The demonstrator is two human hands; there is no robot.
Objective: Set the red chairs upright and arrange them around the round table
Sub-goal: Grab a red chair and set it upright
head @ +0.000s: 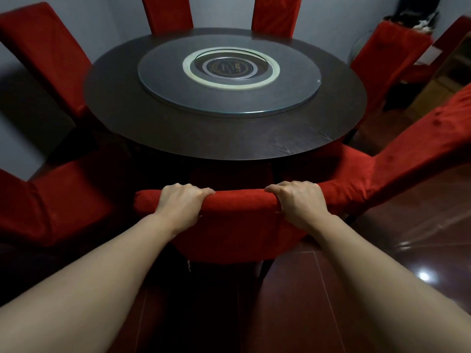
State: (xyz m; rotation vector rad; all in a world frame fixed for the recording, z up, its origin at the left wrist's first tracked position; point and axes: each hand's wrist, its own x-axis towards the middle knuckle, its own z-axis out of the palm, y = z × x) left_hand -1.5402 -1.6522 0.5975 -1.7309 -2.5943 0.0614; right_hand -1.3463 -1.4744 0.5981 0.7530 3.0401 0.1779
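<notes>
At lower centre, the left hand (182, 202) and right hand (299, 200) both grasp the top edge of an upright red fabric-covered chair (239, 225), its seat tucked under the round dark wooden worktop (178, 128). More red-covered chairs (43, 49) ring the worktop.

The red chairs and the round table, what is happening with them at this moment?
A person grips the top of the nearest red chair with the left hand and the right hand. It stands upright at the near edge of the round table. Other red chairs already stand around the table, and a glass turntable sits on it.
</notes>
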